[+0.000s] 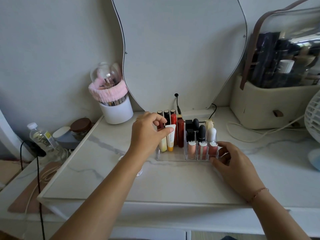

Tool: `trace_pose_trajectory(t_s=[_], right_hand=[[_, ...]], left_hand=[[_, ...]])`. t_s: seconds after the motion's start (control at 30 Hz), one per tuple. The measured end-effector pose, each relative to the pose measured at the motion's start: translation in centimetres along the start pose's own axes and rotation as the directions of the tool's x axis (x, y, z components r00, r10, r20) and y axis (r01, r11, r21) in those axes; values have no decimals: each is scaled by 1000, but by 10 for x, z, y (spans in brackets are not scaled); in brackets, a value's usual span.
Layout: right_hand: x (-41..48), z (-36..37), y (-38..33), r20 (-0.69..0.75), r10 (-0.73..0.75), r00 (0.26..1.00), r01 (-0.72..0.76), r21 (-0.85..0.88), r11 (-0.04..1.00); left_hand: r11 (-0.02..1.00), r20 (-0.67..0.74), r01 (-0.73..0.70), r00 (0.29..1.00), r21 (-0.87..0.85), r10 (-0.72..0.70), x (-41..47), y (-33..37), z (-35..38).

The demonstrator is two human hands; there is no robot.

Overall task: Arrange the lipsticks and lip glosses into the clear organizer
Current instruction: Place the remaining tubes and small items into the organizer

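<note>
Right hand (232, 163) holds organizer (173, 157), left hand (147, 132) its tube (171, 136).

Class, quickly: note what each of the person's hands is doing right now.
Left hand: pinches the white squeeze tube with orange cap.
Right hand: grips the clear plastic organizer at its right front corner.
</note>
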State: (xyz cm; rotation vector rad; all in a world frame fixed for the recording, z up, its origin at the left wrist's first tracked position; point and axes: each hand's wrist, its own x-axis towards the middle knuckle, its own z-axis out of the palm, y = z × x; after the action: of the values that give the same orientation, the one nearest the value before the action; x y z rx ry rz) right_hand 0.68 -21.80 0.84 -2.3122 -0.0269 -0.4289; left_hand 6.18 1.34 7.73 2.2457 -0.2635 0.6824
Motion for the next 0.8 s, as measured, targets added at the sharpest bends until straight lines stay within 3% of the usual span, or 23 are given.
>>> trace_pose_trajectory(t_s=[0.1,0.27,0.37,0.47,0.53,0.67,0.8], right_hand=[[0,-1,0,4,-3,1000,3,4,1000],[-1,-2,-1,3,-1,1000,1,7,1000],[-1,-1,-2,7,4,1000,-4,8,1000],[-1,-1,-3,5,4,1000,-5,18,1000],[-1,-1,-3,5,7,1000,-8,33,999],[-2,-2,-3,4,11,1000,-12,23,1000],[-2,-1,-3,3,13,1000,-13,6,1000]], left_hand=[[999,-31,16,999,-49,-17,0,-9,-13],[967,-62,212,973,-143,-222,-9,-58,-56],[940,100,332,941,-84,-323,-27,-92,-77],[902,290,431,865,-12,-409,-45,-112,-79],[894,341,447,836,31,-430,-49,-117,-74],[923,346,359,855,139,-385,-44,-114,-66],[899,283,429,854,89,-436,-43,-110,-65]])
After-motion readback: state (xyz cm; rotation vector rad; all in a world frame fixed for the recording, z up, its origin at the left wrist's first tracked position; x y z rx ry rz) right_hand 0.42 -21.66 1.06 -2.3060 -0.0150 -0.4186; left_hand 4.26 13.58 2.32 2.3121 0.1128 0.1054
